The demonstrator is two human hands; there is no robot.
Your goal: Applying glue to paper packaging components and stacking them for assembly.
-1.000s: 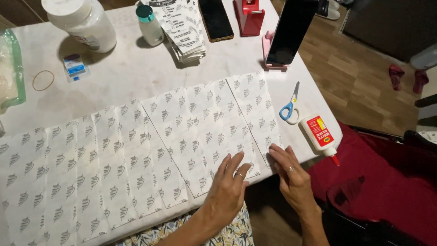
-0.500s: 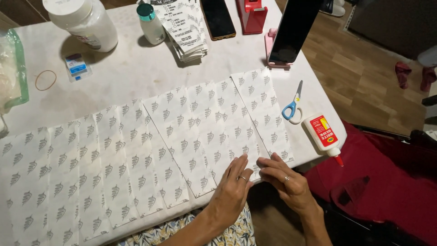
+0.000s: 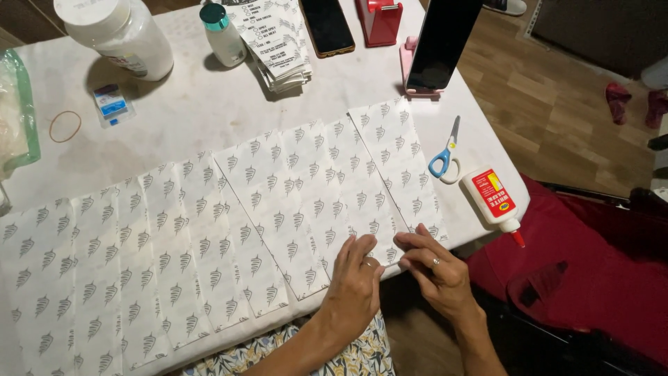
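Observation:
White paper sheets printed with grey leaf shapes (image 3: 327, 202) lie overlapped across the white table (image 3: 188, 104). My left hand (image 3: 356, 285) rests flat on the near edge of the rightmost sheet, fingers together. My right hand (image 3: 435, 268) pinches that same near edge between thumb and fingers, close to the table's front rim. Both hands touch at the fingertips. Blue-handled scissors (image 3: 445, 153) and a white glue bottle (image 3: 495, 202) with a red label lie to the right of the sheets.
At the back stand a large white jar (image 3: 118, 31), a small bottle with a teal cap (image 3: 223, 31), a stack of printed slips (image 3: 275, 42), a dark phone (image 3: 327, 24), a red tape dispenser (image 3: 381, 17) and a propped phone (image 3: 442, 42). A rubber band (image 3: 65, 126) lies left. Red fabric (image 3: 591, 264) sits right.
My right hand has slid left along the sheet's near edge and closed into a pinch on it. My left hand has drawn in beside it, fingers closer together.

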